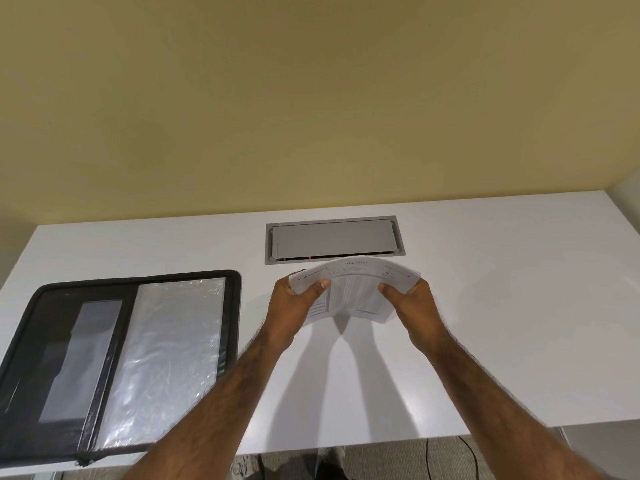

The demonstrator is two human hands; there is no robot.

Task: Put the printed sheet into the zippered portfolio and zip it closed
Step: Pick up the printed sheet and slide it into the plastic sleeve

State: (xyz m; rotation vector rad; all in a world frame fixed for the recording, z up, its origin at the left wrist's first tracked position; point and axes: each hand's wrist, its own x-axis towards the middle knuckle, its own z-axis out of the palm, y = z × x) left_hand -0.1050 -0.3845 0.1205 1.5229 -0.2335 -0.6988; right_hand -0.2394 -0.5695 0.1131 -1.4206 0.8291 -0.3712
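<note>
The printed sheet (353, 289) is lifted off the white table, bowed upward in the middle. My left hand (294, 303) grips its left edge, thumb on top. My right hand (412, 303) grips its right edge the same way. The black zippered portfolio (117, 362) lies wide open on the table at the left, well apart from the sheet. Its left half shows a dark pocket panel, its right half a shiny clear plastic sleeve. The zipper runs around its black border.
A grey cable hatch (334, 242) is set into the table (502, 323) just beyond the sheet. A yellow wall rises behind. The table's near edge runs along the bottom, with carpet and a black cable (467, 448) below it.
</note>
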